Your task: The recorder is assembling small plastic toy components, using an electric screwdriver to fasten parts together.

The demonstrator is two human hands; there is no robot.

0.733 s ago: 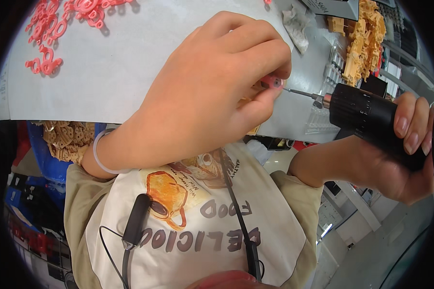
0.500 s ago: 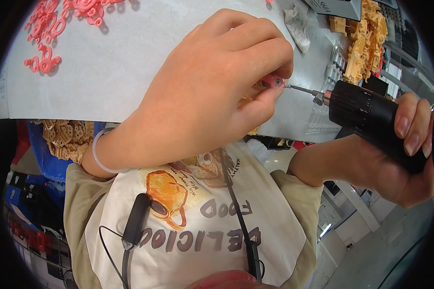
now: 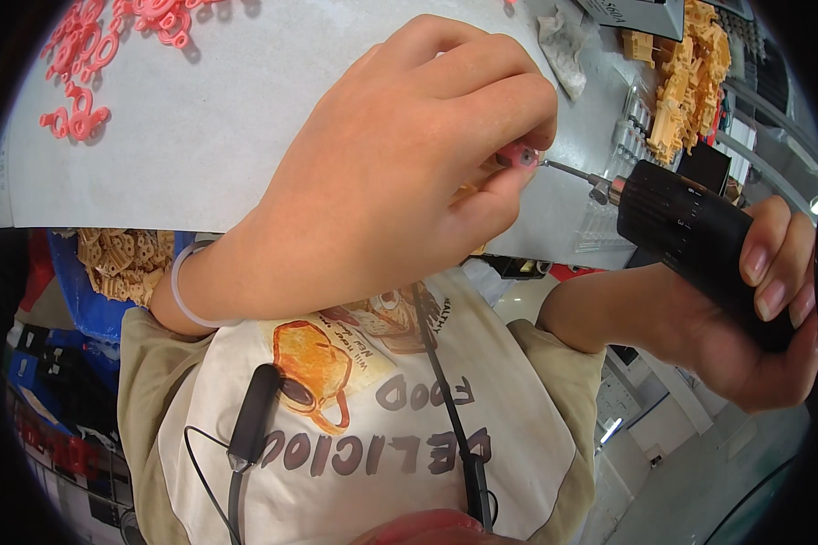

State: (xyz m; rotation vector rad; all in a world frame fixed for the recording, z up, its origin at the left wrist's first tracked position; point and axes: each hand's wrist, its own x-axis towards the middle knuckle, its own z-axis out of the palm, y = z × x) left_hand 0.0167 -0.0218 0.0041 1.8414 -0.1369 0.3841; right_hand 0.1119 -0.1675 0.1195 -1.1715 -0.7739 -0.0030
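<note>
My left hand is closed over the table, pinching a small pink plastic part between thumb and fingers. Most of that part is hidden in the hand, and a bit of yellow plastic shows beneath the fingers. Wrapped around a black electric screwdriver, my right hand holds it tilted toward the left hand. Its thin metal bit points at the pink part, with a small screw visible at the tip. Whether the screw touches the part I cannot tell.
Pink plastic parts lie at the table's far left. A blue bin of yellowish parts stands below the left table edge. Yellow plastic parts are heaped at far right, beside clear trays and a white plastic bag.
My right hand has lowered slightly, and the rear of the screwdriver has tipped down with it. The left hand keeps its pinch on the pink part, almost unmoved.
</note>
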